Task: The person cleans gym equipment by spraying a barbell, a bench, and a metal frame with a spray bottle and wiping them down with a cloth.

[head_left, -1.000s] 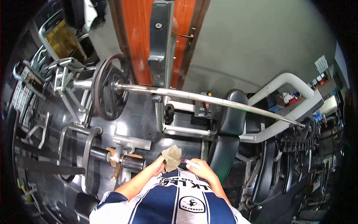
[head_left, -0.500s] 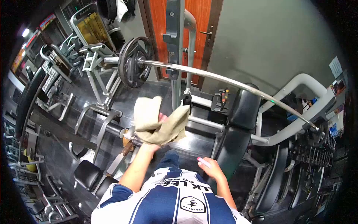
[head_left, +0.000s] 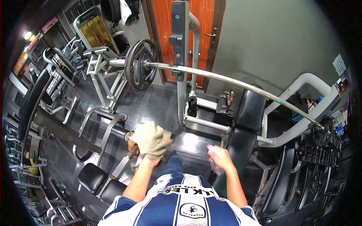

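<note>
A beige cloth (head_left: 151, 140) covers most of my left hand (head_left: 154, 162), bunched around the fingers, over the dark floor. My right hand (head_left: 223, 159) is wrapped round a clear spray bottle with a pink nozzle (head_left: 210, 147), close to the black bench pad (head_left: 237, 148). Above and beyond both hands, a steel barbell (head_left: 222, 78) crosses the view, with black weight plates (head_left: 140, 64) at its left end.
A rack upright (head_left: 181, 49) stands before a wooden door (head_left: 160, 22). Small tools lie on a black tray (head_left: 226, 101). Black padded seats (head_left: 91, 177) are at the lower left. Dumbbells (head_left: 316, 156) line a rack at the right.
The cloth has gone from spread out to bunched around my left hand, slightly lower. My right hand has risen and moved right a little, and more of the bottle shows.
</note>
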Demonstrator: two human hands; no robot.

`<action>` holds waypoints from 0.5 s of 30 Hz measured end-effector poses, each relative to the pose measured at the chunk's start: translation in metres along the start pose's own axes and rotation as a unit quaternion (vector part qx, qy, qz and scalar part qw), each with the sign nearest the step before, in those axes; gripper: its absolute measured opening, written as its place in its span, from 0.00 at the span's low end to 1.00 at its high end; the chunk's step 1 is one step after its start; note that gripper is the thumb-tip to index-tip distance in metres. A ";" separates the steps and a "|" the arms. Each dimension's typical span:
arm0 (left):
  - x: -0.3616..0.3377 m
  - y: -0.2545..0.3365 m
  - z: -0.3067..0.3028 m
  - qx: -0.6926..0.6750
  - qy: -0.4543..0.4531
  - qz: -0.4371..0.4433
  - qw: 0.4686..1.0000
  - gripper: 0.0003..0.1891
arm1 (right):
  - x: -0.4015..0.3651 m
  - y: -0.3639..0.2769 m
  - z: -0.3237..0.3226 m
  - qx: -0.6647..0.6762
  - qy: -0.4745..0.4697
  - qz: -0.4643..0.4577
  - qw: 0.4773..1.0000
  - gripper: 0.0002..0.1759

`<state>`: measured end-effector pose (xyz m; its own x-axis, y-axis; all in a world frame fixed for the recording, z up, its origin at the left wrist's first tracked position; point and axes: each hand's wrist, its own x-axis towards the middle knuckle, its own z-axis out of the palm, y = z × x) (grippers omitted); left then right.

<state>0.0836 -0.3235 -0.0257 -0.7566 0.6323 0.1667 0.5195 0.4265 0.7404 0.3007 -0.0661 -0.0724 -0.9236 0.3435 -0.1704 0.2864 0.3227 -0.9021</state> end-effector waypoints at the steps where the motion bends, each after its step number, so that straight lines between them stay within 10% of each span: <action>1: -0.012 0.001 0.007 0.025 -0.028 -0.050 0.998 0.04 | 0.006 -0.004 -0.001 0.034 0.002 0.000 0.999 0.13; 4: -0.051 0.001 0.029 0.097 -0.102 -0.187 0.972 0.16 | 0.029 -0.030 0.001 0.076 0.032 -0.049 0.995 0.19; 5: -0.072 -0.036 0.051 0.149 0.008 0.058 0.987 0.18 | 0.041 -0.044 0.000 0.075 0.033 -0.050 0.995 0.19; 6: -0.071 -0.030 0.047 -0.180 -0.066 0.003 0.982 0.17 | 0.051 -0.057 0.001 0.006 0.059 -0.114 0.992 0.20; 8: -0.067 -0.041 0.030 -0.170 -0.165 0.032 0.971 0.16 | 0.077 -0.080 0.007 -0.072 0.095 -0.179 0.977 0.18; 9: -0.040 -0.015 -0.002 -0.002 -0.253 0.248 0.935 0.16 | 0.094 -0.088 0.011 -0.096 0.118 -0.194 0.969 0.17; 12: -0.065 -0.159 0.068 -0.037 -0.229 0.154 0.960 0.26 | 0.147 -0.108 0.022 -0.151 0.177 -0.233 0.944 0.16; 15: -0.025 -0.126 0.049 0.122 -0.187 0.213 0.951 0.26 | 0.209 -0.127 0.036 -0.208 0.211 -0.191 0.936 0.17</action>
<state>0.0562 -0.3613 -0.1552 -0.2870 0.9476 0.1401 0.8583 0.1895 0.4769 0.0620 -0.0670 -0.0081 -0.8215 0.4216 0.3839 0.1104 0.7781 -0.6184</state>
